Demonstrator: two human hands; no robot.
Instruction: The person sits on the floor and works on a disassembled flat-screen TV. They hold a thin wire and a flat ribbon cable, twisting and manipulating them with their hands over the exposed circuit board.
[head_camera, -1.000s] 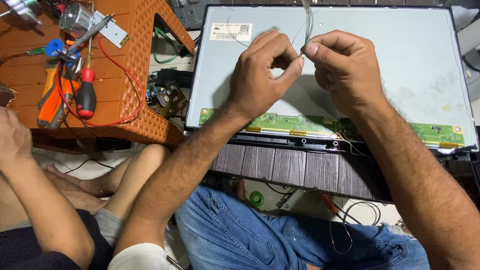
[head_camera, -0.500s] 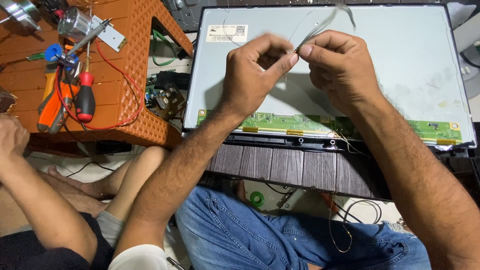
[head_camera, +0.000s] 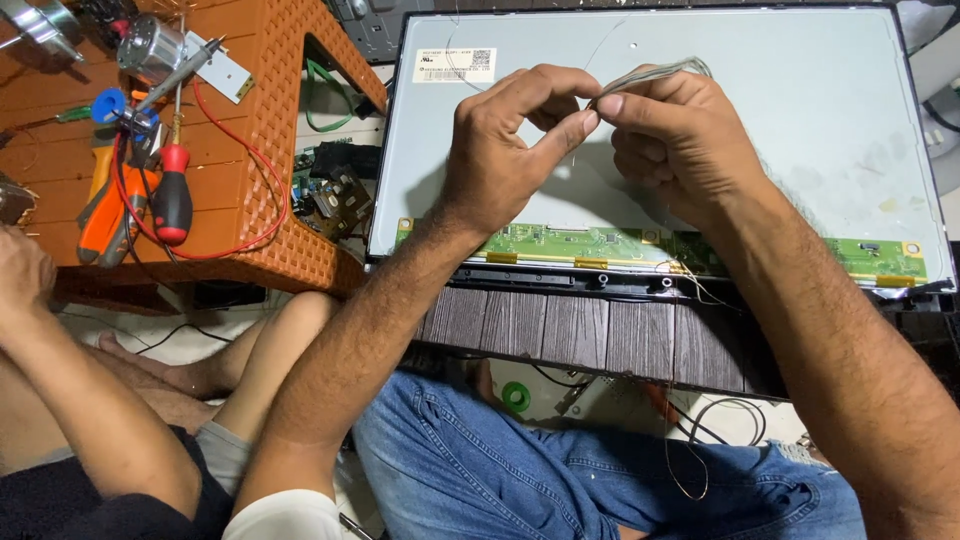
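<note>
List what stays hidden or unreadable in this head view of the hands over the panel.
- Thin strip: the part pinched between left hand and right hand is covered by fingertips.
- Display panel: middle hidden behind both hands.
- Green circuit strip: components too small; partly behind the right wrist.
- Other person's hand: cut by the left edge.

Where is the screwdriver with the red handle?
In the head view, the red-handled screwdriver lies at far left on the orange plastic stool, beside orange pliers, left of the display panel.
</note>
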